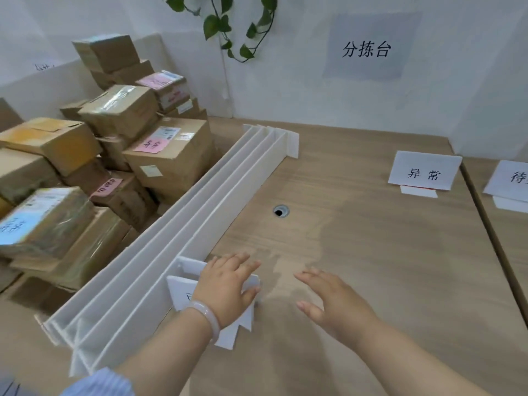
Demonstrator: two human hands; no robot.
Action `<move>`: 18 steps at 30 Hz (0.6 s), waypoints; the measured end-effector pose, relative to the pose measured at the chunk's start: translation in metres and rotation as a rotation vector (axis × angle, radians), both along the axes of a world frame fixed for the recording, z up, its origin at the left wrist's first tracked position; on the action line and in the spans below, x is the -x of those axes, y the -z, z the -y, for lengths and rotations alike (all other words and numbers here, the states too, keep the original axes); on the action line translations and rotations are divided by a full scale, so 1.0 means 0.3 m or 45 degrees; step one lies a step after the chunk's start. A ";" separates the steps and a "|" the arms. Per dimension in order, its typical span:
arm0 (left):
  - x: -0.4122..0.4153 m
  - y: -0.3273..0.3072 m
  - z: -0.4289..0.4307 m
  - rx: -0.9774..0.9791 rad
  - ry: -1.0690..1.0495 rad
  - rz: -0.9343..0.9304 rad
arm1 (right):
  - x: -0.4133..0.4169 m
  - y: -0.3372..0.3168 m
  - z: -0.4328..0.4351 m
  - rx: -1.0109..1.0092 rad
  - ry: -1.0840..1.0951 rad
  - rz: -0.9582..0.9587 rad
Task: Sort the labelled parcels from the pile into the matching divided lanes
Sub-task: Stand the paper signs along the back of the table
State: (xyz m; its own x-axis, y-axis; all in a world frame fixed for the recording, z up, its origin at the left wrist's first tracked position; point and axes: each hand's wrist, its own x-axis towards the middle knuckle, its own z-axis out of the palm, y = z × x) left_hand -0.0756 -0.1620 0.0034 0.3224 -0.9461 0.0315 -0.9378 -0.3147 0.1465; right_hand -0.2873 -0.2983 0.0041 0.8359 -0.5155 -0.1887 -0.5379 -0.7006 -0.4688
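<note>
A pile of brown cardboard parcels (pixel 94 155) fills the table's left side, some with pink or blue labels. White divider boards (pixel 200 212) lie folded together, running diagonally from near left to the far middle. My left hand (pixel 228 287) grips a small white label card (pixel 185 292) at the dividers' near end, fingers on top and thumb curled round its right edge. My right hand (pixel 331 298) hovers open over the bare wooden table (pixel 385 267), palm down, holding nothing.
A white sign card (pixel 424 172) stands at the far right, a second card (pixel 511 181) on the adjoining table. A cable hole (pixel 281 210) sits mid-table. A wall sign (pixel 367 48) and a hanging plant (pixel 228 27) are behind.
</note>
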 end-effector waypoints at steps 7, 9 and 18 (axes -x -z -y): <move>-0.216 0.027 -0.164 -0.034 -0.155 -0.047 | -0.190 0.022 -0.147 -0.018 -0.108 -0.007; -0.252 0.037 -0.179 -0.046 -0.159 -0.077 | -0.244 0.038 -0.175 -0.034 -0.128 0.003; -0.352 0.083 -0.122 -0.047 -0.049 -0.151 | -0.355 0.096 -0.188 0.290 -0.096 0.126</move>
State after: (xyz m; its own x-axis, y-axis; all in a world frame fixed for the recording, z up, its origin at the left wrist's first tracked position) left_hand 0.0299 -0.1255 -0.0213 0.3578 -0.9328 -0.0440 -0.9017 -0.3574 0.2433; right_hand -0.1808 -0.2418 -0.0245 0.8823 -0.4706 0.0094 -0.4393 -0.8306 -0.3423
